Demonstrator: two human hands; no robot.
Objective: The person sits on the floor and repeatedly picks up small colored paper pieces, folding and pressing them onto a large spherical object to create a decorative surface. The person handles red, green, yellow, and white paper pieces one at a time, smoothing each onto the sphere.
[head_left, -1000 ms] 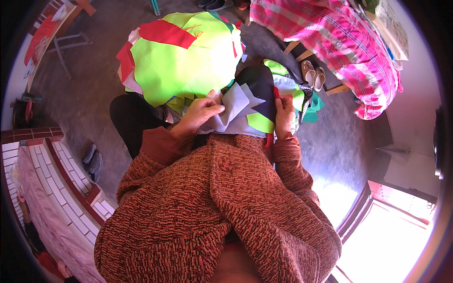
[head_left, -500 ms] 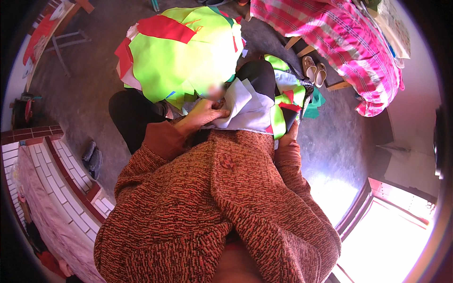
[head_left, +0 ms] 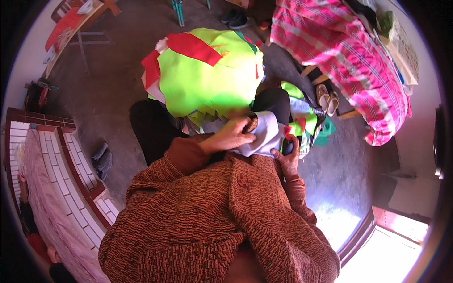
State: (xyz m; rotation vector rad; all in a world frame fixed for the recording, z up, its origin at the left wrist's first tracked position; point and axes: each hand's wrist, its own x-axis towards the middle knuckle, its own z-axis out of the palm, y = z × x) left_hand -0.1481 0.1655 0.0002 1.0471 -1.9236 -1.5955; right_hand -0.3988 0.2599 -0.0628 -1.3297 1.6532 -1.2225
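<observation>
Across my lap lies a pale grey-white cloth [head_left: 267,134]. My left hand [head_left: 232,136] is closed on its left edge, thumb on top. A small brown, patterned thing shows by those fingertips, too unclear to name. At the cloth's right side my right hand [head_left: 289,159] is curled, thumb and forefinger around something dark next to a bit of red fabric [head_left: 287,131]; what it grips cannot be made out. Beyond my knees stands a big bundle of bright yellow-green fabric [head_left: 207,75], with a red piece [head_left: 194,48] on top. More green, white and checked scraps [head_left: 302,113] lie by my right knee.
Beige slippers [head_left: 327,100] sit beside a bench or bed under a pink checked cover [head_left: 339,61]. Dark shoes [head_left: 101,159] rest on the concrete floor at left, near a white-tiled ledge [head_left: 56,155]. A green-legged stool [head_left: 178,12] stands far ahead.
The view has shifted, so the room sits lower and further right. My right hand has come up from beneath the scraps to the cloth's edge. My left hand still holds the cloth, now lying flatter.
</observation>
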